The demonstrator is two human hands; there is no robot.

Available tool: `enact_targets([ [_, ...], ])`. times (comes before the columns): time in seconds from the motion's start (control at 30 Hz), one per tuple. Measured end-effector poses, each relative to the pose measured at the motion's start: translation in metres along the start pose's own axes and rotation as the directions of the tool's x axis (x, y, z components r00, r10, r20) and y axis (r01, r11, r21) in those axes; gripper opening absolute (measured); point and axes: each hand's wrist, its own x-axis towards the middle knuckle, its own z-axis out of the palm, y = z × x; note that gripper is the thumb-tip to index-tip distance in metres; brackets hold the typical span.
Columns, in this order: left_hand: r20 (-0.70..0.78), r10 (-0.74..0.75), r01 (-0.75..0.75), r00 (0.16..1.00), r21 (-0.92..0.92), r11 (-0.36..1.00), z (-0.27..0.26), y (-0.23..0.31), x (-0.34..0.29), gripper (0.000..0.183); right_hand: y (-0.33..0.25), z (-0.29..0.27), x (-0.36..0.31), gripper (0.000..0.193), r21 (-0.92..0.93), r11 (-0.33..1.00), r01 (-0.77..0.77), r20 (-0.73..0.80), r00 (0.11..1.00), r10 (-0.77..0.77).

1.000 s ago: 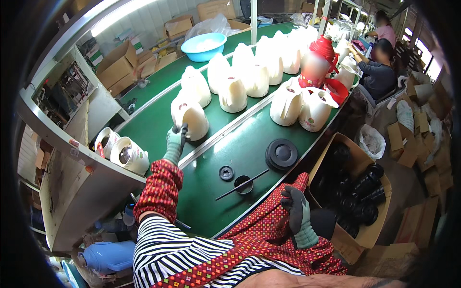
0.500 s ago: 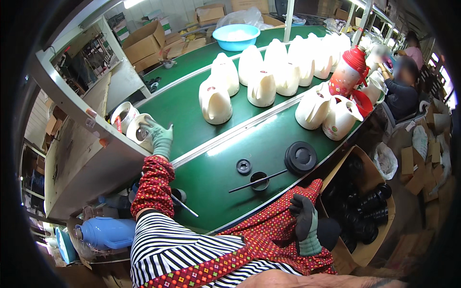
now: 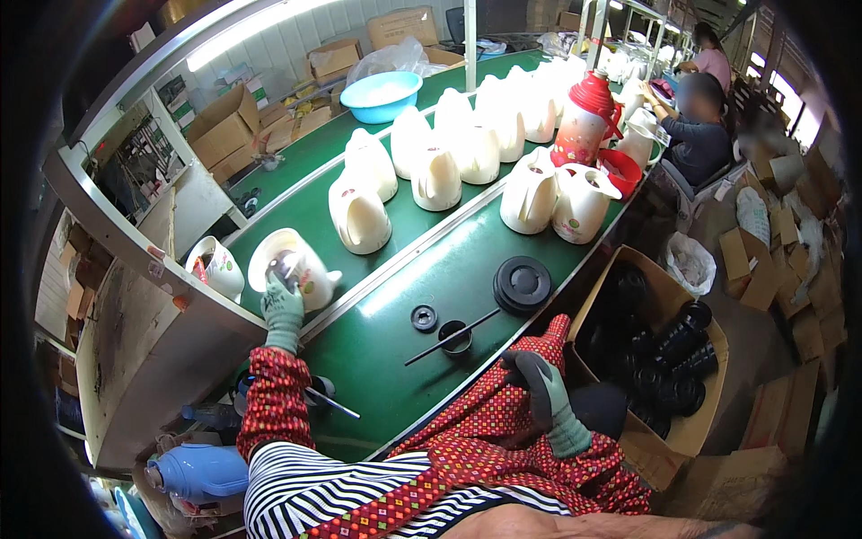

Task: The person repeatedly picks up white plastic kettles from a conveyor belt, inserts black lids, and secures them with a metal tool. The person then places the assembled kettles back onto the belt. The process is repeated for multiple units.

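Holding the left arm, in a red patterned sleeve (image 3: pixel 280 395), well out over the left end of the green table (image 3: pixel 382 310). Gripping with the gloved left hand (image 3: pixel 284 305) at the open end of a tilted white jug (image 3: pixel 312 280), near the table's left end, with fingers bent at the mouth and wrist below. Cannot tell how far in the fingertips go, nor make out the dark shape inside the mouth. Resting the right forearm close to the body, with the gloved right hand (image 3: pixel 544 395) held above the lap, just off the table's near edge, with fingers loosely bent and partly spread.

Left of the tilted jug, at the table's left end, see a leaning white jug (image 3: pixel 218 272) with something red in its open end. Closer to the near edge, find a black cup (image 3: pixel 462 349) crossed by a black rod (image 3: pixel 422 354), between a small black disc (image 3: pixel 424 317) and a large black lid (image 3: pixel 522 283). Off the near edge, beside the right hand, see a cardboard box (image 3: pixel 705 422) holding many black parts (image 3: pixel 691 337). Toward the far edge, note a blue basin (image 3: pixel 382 110) with pale contents, too bright to make out. Toward the right end, see upright white jugs (image 3: pixel 436 180) and a red flask (image 3: pixel 584 121) beside a red bowl (image 3: pixel 620 171).
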Motion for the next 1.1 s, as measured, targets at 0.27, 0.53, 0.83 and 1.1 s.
enact_targets([
  [0.27,0.060,0.667,-0.561,0.743,-0.486,0.669,-0.109,0.168,-0.122,0.030,-0.061,0.029,0.036,0.088,-0.149,0.989,-0.006,0.148,0.989,0.028],
  [0.53,0.137,0.961,-0.818,0.239,-0.506,0.275,-0.116,0.227,-0.174,0.042,-0.075,0.003,0.045,0.056,0.112,0.984,-0.136,0.226,0.968,0.109],
  [0.83,0.714,0.407,0.631,0.570,-0.697,0.340,-0.010,0.204,-0.156,0.060,-0.060,-0.088,-0.020,0.069,0.277,0.961,-0.030,0.149,0.989,-0.012],
  [1.1,0.601,0.799,0.961,-0.014,-0.214,0.177,0.024,0.205,-0.178,0.052,-0.092,-0.058,0.016,0.073,0.317,0.907,-0.276,0.414,0.901,0.129],
])
